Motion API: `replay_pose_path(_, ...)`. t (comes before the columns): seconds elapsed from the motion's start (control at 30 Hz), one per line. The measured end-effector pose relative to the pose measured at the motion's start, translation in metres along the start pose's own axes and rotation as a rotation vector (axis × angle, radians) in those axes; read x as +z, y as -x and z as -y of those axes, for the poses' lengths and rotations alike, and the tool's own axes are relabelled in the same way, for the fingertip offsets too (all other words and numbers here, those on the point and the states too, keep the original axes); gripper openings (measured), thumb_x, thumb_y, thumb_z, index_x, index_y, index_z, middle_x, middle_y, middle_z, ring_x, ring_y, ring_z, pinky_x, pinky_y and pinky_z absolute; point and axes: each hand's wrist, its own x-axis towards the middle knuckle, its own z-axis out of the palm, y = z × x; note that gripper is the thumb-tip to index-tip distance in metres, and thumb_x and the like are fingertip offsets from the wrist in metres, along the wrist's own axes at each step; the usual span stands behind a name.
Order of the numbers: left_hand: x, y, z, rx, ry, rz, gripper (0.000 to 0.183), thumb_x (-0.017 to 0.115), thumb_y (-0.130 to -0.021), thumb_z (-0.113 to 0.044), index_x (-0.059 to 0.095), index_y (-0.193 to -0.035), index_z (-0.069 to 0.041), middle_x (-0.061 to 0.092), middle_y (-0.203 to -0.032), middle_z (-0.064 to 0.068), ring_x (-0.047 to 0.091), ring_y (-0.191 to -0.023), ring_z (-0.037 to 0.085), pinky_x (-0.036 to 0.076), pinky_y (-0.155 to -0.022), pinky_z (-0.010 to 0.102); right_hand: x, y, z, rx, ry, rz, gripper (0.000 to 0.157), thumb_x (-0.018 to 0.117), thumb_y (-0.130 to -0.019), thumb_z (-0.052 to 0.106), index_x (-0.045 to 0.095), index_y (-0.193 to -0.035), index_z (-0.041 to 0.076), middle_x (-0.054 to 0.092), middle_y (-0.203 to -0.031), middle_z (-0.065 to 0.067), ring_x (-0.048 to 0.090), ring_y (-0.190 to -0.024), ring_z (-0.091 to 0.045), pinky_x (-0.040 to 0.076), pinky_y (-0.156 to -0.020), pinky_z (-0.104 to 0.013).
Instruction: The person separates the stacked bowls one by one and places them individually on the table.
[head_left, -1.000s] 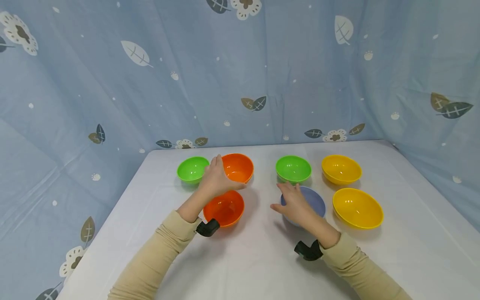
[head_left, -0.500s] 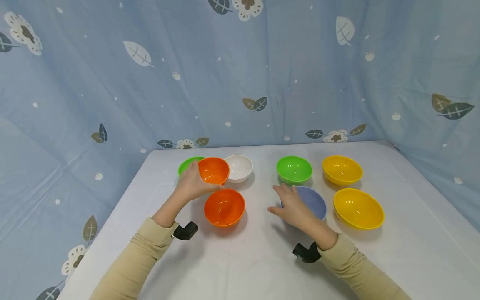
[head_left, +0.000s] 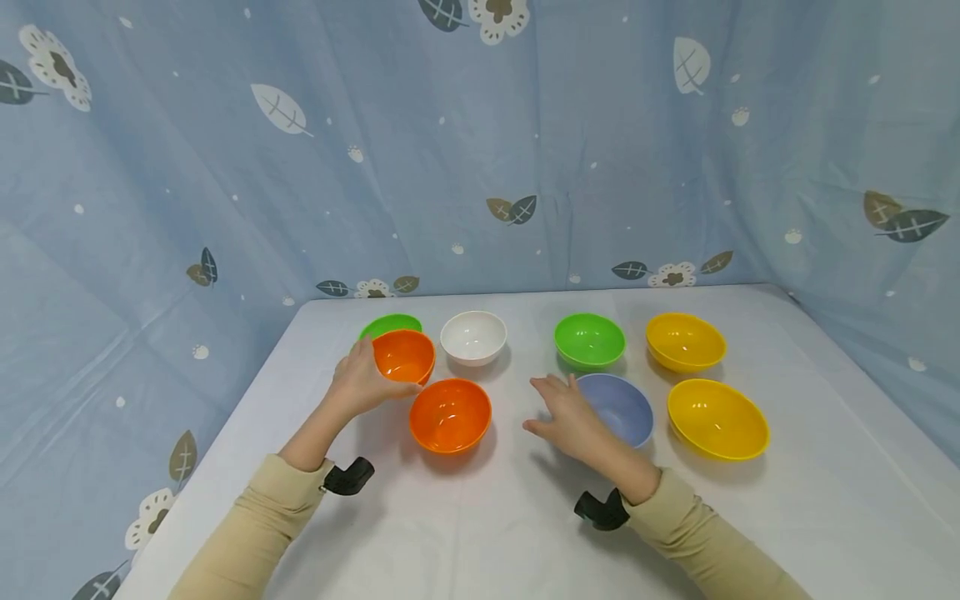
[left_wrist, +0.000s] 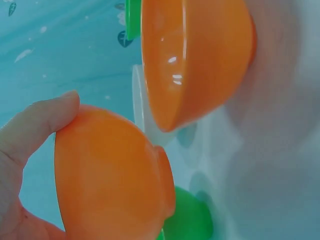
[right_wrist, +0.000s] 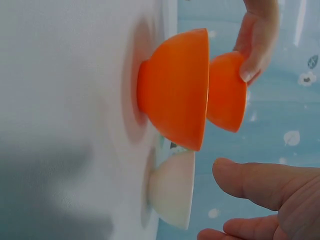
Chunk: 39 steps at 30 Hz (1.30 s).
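My left hand point(head_left: 365, 379) grips a small orange bowl point(head_left: 405, 357) by its rim, thumb on the near side. The left wrist view has this bowl point(left_wrist: 110, 175) tilted and off the table. Behind it, a green bowl point(head_left: 392, 323) is partly hidden. A larger orange bowl point(head_left: 450, 417) stands on the table just right of my left hand. My right hand point(head_left: 573, 421) hovers beside a blue-purple bowl point(head_left: 618, 408), covering part of its left side. Its fingers are spread and hold nothing. A white bowl point(head_left: 474, 337) stands between the hands, farther back.
Another green bowl point(head_left: 590, 342) stands behind the blue-purple one. Two yellow bowls, a rear one point(head_left: 685, 342) and a front one point(head_left: 717, 419), stand on the right. A white cloth covers the table point(head_left: 480, 533); a patterned blue curtain point(head_left: 420, 150) hangs behind.
The left hand has carried the small orange bowl left and nearer from over the white bowl, which now shows fully. My right hand has drifted slightly left.
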Motion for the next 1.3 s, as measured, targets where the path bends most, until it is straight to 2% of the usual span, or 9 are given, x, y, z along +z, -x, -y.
replay_pose_path(0.33, -0.002, 0.010, 0.018, 0.039, -0.031, -0.001, 0.105, 0.078, -0.062, -0.043, 0.025, -0.136, 0.008, 0.041, -0.125, 0.027, 0.040, -0.112, 0.040, 0.034, -0.092, 0.058, 0.007, 0.001, 0.006, -0.056, -0.003, -0.017, 0.058, 0.073, -0.076, 0.017, 0.049, -0.124, -0.008, 0.052, -0.126, -0.023, 0.042, -0.123, -0.039, 0.016, -0.108, -0.056)
replay_pose_path(0.47, -0.002, 0.014, 0.026, 0.004, -0.064, 0.020, 0.108, 0.077, -0.063, -0.043, 0.022, -0.134, 0.016, 0.033, -0.132, 0.034, 0.038, -0.115, 0.046, 0.032, -0.095, 0.059, 0.011, 0.001, 0.006, -0.076, 0.002, -0.019, 0.057, 0.074, -0.076, 0.016, 0.051, -0.123, -0.007, 0.054, -0.124, -0.022, 0.043, -0.122, -0.038, 0.017, -0.107, -0.056)
replay_pose_path(0.6, 0.000, 0.017, 0.031, -0.037, -0.054, 0.049, 0.112, 0.076, -0.064, -0.042, 0.016, -0.135, 0.019, 0.022, -0.138, 0.037, 0.032, -0.119, 0.052, 0.029, -0.097, 0.061, 0.014, 0.001, 0.008, -0.074, -0.011, -0.015, 0.057, 0.074, -0.075, 0.015, 0.051, -0.122, -0.007, 0.054, -0.123, -0.021, 0.043, -0.122, -0.037, 0.016, -0.108, -0.056)
replay_pose_path(0.7, 0.002, 0.020, 0.035, -0.045, -0.052, 0.049, 0.112, 0.076, -0.064, -0.043, 0.016, -0.135, 0.020, 0.022, -0.138, 0.038, 0.032, -0.118, 0.053, 0.029, -0.097, 0.062, 0.016, 0.002, 0.010, -0.091, -0.005, -0.015, 0.057, 0.075, -0.075, 0.016, 0.052, -0.122, -0.006, 0.054, -0.123, -0.020, 0.043, -0.122, -0.036, 0.017, -0.108, -0.055)
replay_pose_path(0.93, 0.007, 0.027, 0.043, -0.062, -0.052, 0.054, 0.114, 0.077, -0.063, -0.042, 0.014, -0.134, 0.021, 0.023, -0.137, 0.038, 0.032, -0.118, 0.054, 0.030, -0.097, 0.061, 0.024, 0.003, 0.014, -0.186, 0.015, -0.010, 0.059, 0.074, -0.076, 0.021, 0.051, -0.123, -0.005, 0.053, -0.124, -0.021, 0.044, -0.121, -0.037, 0.018, -0.106, -0.057)
replay_pose_path(1.3, 0.010, 0.033, 0.048, -0.136, -0.021, 0.095, 0.121, 0.078, -0.062, -0.046, 0.008, -0.137, 0.019, 0.023, -0.137, 0.036, 0.029, -0.118, 0.055, 0.033, -0.094, 0.061, 0.035, 0.000, 0.018, -0.259, -0.010, -0.003, 0.057, 0.073, -0.077, 0.026, 0.053, -0.122, -0.003, 0.055, -0.122, -0.017, 0.045, -0.120, -0.037, 0.019, -0.106, -0.058)
